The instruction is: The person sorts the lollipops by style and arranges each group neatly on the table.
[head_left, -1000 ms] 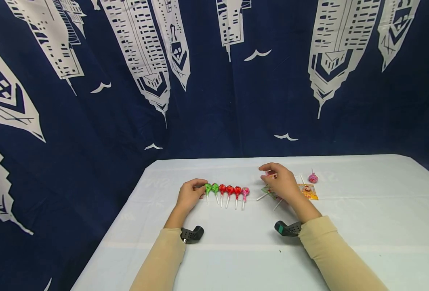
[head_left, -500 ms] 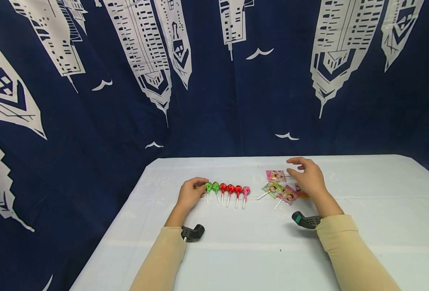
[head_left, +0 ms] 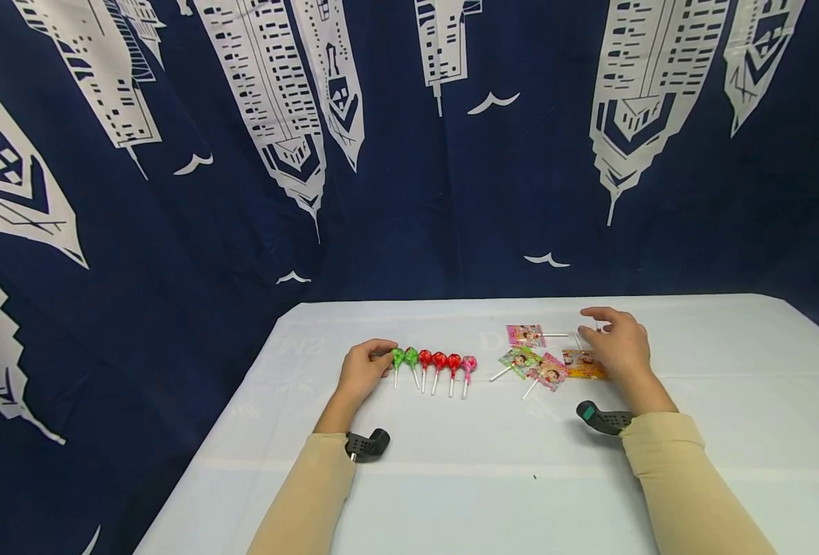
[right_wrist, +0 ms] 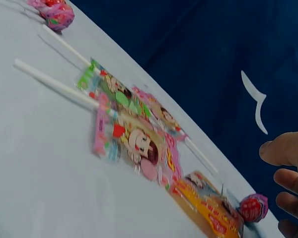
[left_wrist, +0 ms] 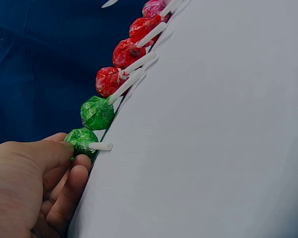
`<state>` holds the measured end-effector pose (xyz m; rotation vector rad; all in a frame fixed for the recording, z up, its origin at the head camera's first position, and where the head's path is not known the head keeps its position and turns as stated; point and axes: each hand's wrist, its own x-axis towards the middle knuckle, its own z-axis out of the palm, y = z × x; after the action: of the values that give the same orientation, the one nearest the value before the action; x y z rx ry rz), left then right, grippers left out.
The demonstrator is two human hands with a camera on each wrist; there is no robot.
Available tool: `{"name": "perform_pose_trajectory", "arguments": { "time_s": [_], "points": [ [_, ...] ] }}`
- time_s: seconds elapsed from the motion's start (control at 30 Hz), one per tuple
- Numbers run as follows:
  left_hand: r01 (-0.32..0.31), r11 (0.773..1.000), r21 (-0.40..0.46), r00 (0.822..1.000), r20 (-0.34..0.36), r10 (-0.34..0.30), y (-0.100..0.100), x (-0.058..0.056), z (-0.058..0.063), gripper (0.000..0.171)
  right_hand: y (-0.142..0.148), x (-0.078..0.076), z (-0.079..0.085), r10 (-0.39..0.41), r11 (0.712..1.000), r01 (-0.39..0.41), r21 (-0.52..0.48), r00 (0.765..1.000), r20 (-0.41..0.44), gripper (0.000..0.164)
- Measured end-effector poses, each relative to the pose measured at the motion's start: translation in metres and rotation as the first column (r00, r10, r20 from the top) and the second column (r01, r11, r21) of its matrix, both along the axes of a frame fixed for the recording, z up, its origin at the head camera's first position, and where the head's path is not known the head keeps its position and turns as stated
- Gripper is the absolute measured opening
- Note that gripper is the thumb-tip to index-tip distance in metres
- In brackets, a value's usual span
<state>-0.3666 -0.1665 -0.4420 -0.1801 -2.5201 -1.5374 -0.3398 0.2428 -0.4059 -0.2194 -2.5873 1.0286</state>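
Observation:
At the left end of a row, my left hand pinches the head of a green lollipop between thumb and fingers. Beside it lie another green lollipop, several red lollipops and a pink lollipop, sticks toward me. My right hand hovers at the right of the flat wrapped lollipops, fingers spread apart and holding nothing. Close to its fingertips in the right wrist view is a round pink-purple lollipop; the hand mostly hides it in the head view.
Flat packets lie in a loose cluster: a pink one at the back, a green one, another pink one and an orange one. All rest on a white table before a dark blue printed cloth.
My right hand has moved right, from over the flat packets to beside the round pink-purple lollipop, uncovering the packets. My left hand stays on the green lollipop.

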Motion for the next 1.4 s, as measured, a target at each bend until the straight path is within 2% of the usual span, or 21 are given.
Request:
{"name": "perform_pose_trajectory", "arguments": {
  "time_s": [0.13, 0.37, 0.67, 0.93, 1.4],
  "points": [
    [0.003, 1.0, -0.002, 1.0, -0.002, -0.003, -0.001, -0.001, 0.0, 0.019, 0.006, -0.001, -0.004, -0.041, 0.999, 0.041, 0.007, 0.998, 0.042, 0.043],
    [0.001, 1.0, 0.004, 1.0, 0.009, -0.001, -0.001, 0.0, -0.001, 0.018, 0.01, 0.001, -0.011, -0.033, 0.999, 0.035, -0.025, 0.996, 0.083, 0.045],
    [-0.004, 1.0, 0.007, 1.0, 0.009, 0.003, 0.0, 0.001, 0.001, 0.019, 0.019, 0.0, -0.022, -0.032, 0.999, 0.032, 0.022, 0.999, 0.019, 0.042],
    [-0.003, 1.0, 0.005, 1.0, 0.002, 0.003, 0.0, 0.003, 0.001, 0.019, 0.018, -0.001, -0.026, -0.044, 0.997, 0.044, 0.062, 0.999, -0.002, 0.038],
    [-0.008, 1.0, -0.01, 1.0, 0.003, 0.008, 0.0, 0.001, 0.0, 0.018, 0.016, 0.0, -0.027, -0.064, 0.997, 0.064, 0.031, 0.998, -0.004, 0.035]
  ]
}}
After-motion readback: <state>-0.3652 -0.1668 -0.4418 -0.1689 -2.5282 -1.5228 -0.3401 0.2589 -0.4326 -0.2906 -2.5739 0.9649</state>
